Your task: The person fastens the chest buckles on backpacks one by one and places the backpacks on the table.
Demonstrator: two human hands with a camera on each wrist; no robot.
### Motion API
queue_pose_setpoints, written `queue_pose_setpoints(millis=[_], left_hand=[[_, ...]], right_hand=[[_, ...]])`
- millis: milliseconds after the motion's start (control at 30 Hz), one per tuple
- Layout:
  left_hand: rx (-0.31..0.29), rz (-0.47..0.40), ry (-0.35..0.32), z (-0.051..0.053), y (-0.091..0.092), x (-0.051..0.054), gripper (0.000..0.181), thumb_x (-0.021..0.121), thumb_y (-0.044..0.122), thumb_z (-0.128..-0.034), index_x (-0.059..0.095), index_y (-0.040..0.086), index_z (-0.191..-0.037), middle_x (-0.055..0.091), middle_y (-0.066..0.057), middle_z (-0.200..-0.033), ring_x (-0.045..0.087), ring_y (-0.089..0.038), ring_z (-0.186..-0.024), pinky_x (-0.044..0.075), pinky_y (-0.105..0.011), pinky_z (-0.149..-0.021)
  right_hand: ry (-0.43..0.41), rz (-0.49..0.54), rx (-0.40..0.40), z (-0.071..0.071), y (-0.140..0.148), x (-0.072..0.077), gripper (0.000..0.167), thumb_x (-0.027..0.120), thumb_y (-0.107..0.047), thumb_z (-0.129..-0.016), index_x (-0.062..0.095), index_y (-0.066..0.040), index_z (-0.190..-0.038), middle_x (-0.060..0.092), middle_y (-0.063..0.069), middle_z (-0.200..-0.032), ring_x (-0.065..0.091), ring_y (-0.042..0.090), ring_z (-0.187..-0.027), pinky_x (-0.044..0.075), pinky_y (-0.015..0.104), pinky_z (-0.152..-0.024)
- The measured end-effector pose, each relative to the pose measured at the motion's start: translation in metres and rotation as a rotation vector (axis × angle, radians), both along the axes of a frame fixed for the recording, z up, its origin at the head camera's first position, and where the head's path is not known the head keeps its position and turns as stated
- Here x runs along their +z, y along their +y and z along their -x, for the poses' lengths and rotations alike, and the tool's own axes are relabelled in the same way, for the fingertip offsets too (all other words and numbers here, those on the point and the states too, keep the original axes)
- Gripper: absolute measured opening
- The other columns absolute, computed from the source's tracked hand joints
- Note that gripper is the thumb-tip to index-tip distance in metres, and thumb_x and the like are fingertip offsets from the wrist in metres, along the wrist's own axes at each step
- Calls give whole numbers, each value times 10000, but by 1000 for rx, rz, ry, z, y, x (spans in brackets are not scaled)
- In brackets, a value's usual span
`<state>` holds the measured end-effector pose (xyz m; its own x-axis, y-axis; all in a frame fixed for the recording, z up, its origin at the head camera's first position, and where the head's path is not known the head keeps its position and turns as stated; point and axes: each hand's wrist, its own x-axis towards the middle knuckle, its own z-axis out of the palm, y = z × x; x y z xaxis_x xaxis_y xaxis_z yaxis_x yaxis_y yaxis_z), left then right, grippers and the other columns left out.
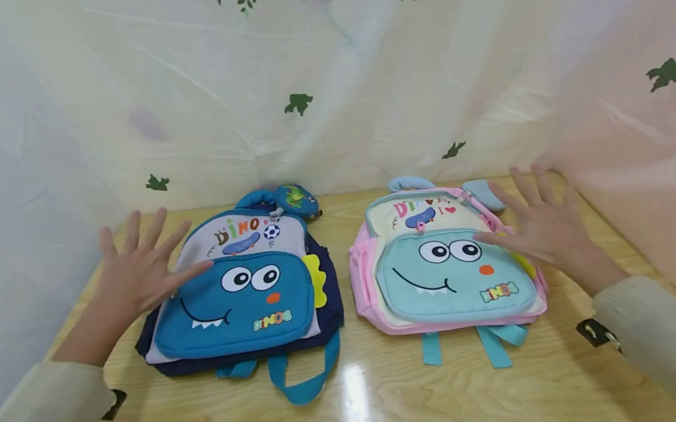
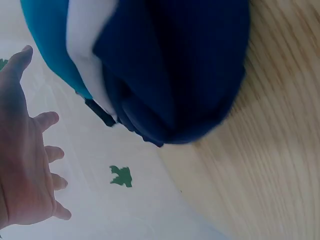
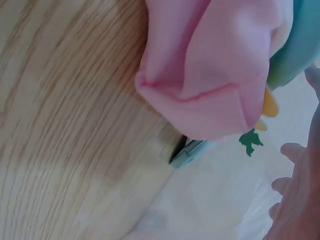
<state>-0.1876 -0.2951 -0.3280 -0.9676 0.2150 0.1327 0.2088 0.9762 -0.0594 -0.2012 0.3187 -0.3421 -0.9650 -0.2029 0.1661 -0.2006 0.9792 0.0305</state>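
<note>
Two children's dinosaur backpacks lie side by side, fronts up. The blue backpack (image 1: 235,316) is on the left, its navy side (image 2: 170,70) filling much of the left wrist view. On the right is the pink and mint backpack (image 1: 455,281); the right wrist view shows its pink side (image 3: 215,75). My left hand (image 1: 138,267) is spread above the blue one's left edge, fingers straight, holding nothing. Likewise spread, my right hand (image 1: 544,225) hovers at the pink one's right edge and holds nothing. In the head view each thumb overlaps a bag; contact cannot be told.
Both bags lie on a wood-grain table (image 1: 406,408). Blue straps (image 1: 300,391) and mint straps (image 1: 494,349) trail toward the front edge. A small dinosaur pouch (image 1: 297,200) sits by the blue bag's handle. Behind hangs a pale curtain (image 1: 354,128) with leaf prints.
</note>
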Motion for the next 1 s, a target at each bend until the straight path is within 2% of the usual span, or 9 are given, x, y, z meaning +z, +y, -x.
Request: queue_pose_setpoints(millis=[133,333,433,600,700,800,1000], left_hand=[[-31,-20,-11,2,12,1,980,475,799,-914,371,107,-1600,183,-290,-1670,57,-573,-1519,-9,-811,-1125],[-79,-36,-55,7,34,7,957,485,781,-927,354,128,-1614,187,-280,-1673,83,-559,-1525,50,-797,-1140],[-116,-27,-71,8,49,11,929,519,747,-933,362,135,-1613,217,-267,-1667,124,-545,-1525,95,-782,-1150],[-184,-28,-87,11,77,18,868,595,649,-939,393,126,-1602,259,-259,-1660,177,-519,-1525,147,-753,-1168],[-232,-78,-116,16,92,20,847,611,613,-949,385,131,-1608,268,-249,-1663,204,-499,-1527,164,-740,-1173],[-272,-139,-167,22,107,20,853,616,597,-955,359,128,-1619,281,-240,-1662,227,-476,-1530,184,-718,-1183],[-326,-280,-247,32,134,18,837,641,564,-952,358,150,-1623,335,-210,-1646,332,-461,-1491,306,-706,-1138]], right_hand=[[-18,6,21,-2,-8,2,1039,517,-802,-884,224,-181,-1663,44,236,-1714,-168,443,-1557,-187,735,-1128],[-71,45,43,-5,-20,6,1038,541,-778,-893,221,-160,-1663,66,260,-1704,-130,473,-1556,-106,779,-1131],[-91,74,49,-7,-24,8,1013,569,-749,-898,247,-162,-1657,119,270,-1692,-2,518,-1550,-13,790,-1144],[-73,113,67,-9,-29,9,966,632,-680,-891,317,-148,-1633,226,272,-1657,213,533,-1496,208,741,-1146],[-72,127,70,-11,-31,9,942,639,-661,-896,334,-150,-1626,264,269,-1647,280,538,-1468,330,733,-1083],[-83,146,63,-13,-30,9,931,634,-659,-904,347,-137,-1619,310,282,-1624,324,547,-1441,386,750,-1020],[-107,202,49,-15,-28,10,941,651,-665,-901,364,-112,-1605,361,301,-1589,351,554,-1420,391,763,-1006]])
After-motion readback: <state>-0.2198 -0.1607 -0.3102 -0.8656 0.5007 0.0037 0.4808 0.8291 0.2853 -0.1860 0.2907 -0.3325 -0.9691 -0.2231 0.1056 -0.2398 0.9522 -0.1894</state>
